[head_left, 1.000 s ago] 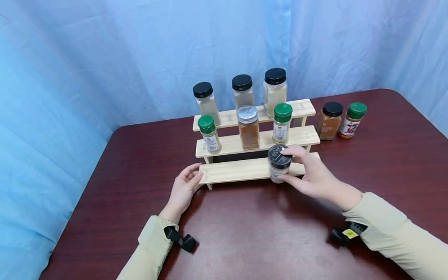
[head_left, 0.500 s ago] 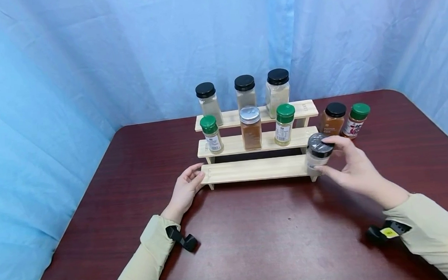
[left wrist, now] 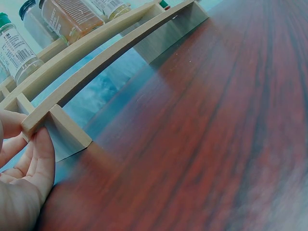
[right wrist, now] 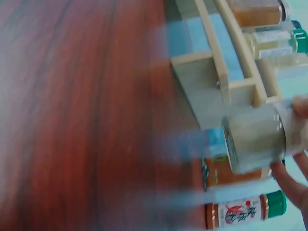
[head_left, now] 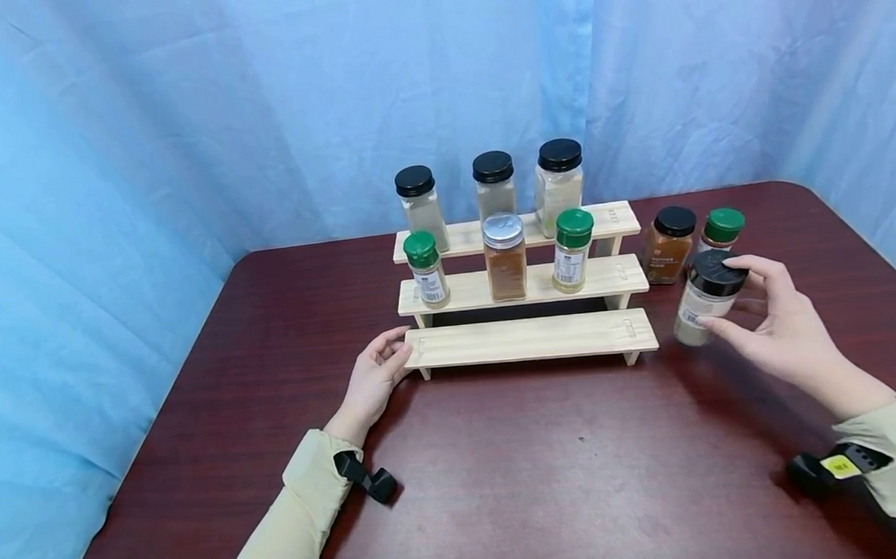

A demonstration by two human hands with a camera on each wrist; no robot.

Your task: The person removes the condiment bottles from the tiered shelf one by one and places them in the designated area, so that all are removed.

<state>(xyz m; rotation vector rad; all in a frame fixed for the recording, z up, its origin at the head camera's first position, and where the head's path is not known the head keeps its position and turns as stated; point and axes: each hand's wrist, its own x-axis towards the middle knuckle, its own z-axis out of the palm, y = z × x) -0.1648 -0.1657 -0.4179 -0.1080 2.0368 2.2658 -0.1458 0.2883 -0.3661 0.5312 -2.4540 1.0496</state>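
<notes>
My right hand point(head_left: 784, 327) grips a clear spice jar with a black lid point(head_left: 704, 297), held tilted off the right end of the wooden rack's lowest shelf point(head_left: 529, 339). In the right wrist view this jar point(right wrist: 255, 139) appears with its base toward the rack. My left hand point(head_left: 373, 379) pinches the left end of that lowest shelf; in the left wrist view the thumb and fingers point(left wrist: 43, 159) close on the board's corner. Bare wood shows along the lowest shelf. Behind the held jar stand an orange-brown pepper jar point(head_left: 668, 246) and a green-capped jar point(head_left: 722, 227), partly hidden.
On the middle shelf point(head_left: 463, 289) stand two green-capped jars point(head_left: 428, 272) and a silver-lidded brown jar point(head_left: 505, 260). Three black-lidded jars point(head_left: 559, 189) occupy the top shelf point(head_left: 610, 219). Blue curtains point(head_left: 335, 109) hang behind the dark red table point(head_left: 502, 477).
My right hand has carried the black-lidded jar rightward, from in front of the lowest shelf to beyond its right end. The left hand keeps its hold on the shelf.
</notes>
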